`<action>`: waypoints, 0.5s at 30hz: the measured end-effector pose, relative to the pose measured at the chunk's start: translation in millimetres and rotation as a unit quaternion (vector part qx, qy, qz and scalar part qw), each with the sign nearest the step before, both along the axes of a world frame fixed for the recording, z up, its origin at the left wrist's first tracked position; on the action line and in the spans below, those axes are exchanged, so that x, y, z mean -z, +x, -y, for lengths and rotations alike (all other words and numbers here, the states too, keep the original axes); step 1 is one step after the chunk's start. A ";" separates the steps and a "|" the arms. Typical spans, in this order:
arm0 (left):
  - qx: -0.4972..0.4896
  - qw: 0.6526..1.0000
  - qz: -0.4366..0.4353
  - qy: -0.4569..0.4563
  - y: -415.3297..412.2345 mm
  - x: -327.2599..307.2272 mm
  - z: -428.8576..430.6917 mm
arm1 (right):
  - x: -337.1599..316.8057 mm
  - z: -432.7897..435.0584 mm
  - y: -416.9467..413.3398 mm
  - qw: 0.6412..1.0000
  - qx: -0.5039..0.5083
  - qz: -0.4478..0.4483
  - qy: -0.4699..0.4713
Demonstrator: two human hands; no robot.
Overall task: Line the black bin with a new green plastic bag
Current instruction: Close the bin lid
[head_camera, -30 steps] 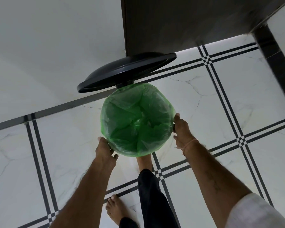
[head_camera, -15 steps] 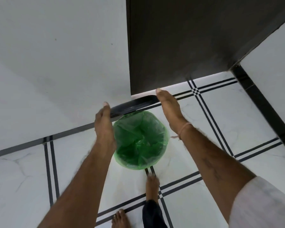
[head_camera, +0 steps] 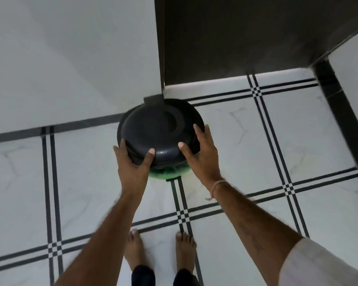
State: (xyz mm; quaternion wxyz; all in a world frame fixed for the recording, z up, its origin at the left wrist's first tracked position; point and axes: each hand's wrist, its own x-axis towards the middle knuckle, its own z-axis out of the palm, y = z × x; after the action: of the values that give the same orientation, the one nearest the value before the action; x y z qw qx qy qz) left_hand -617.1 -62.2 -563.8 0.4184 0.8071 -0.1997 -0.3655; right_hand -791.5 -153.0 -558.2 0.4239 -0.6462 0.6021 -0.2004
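Fingers of the left hand (head_camera: 132,162) and right hand (head_camera: 203,153) are curled around the rim of the closed black bin lid (head_camera: 159,129). The bin stands on the tiled floor (head_camera: 256,153) at the wall corner, with the green plastic bag (head_camera: 170,174) peeking below the lid. No writing is legible.

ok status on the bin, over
Left hand and right hand grip the black lid, closed. Green bag peeks below rim. Nothing in the way.
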 end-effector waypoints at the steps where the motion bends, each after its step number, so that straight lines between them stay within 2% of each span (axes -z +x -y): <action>1: -0.001 1.000 0.008 0.001 -3.9 13.9 -5.5 | 12.8 -5.7 -1.3 1.000 -0.003 -0.004 -0.003; 8: 0.028 0.998 0.063 0.006 -21.1 87.7 -29.2 | 84.7 -37.7 -14.2 0.999 -0.014 -0.049 -0.019; 12: 0.048 0.997 0.058 0.028 -20.9 95.0 -32.1 | 88.7 -37.0 -19.4 0.996 -0.042 -0.075 -0.008; 15: 0.073 0.996 0.044 0.040 -15.2 61.0 -32.9 | 60.6 -33.3 -24.3 0.992 -0.068 -0.101 0.014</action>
State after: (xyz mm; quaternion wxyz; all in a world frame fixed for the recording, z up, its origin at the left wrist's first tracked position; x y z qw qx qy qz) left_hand -632.4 -29.3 -624.8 0.3487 0.8217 -0.2617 -0.3671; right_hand -815.9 -119.7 -618.8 0.3826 -0.6965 0.5994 -0.0959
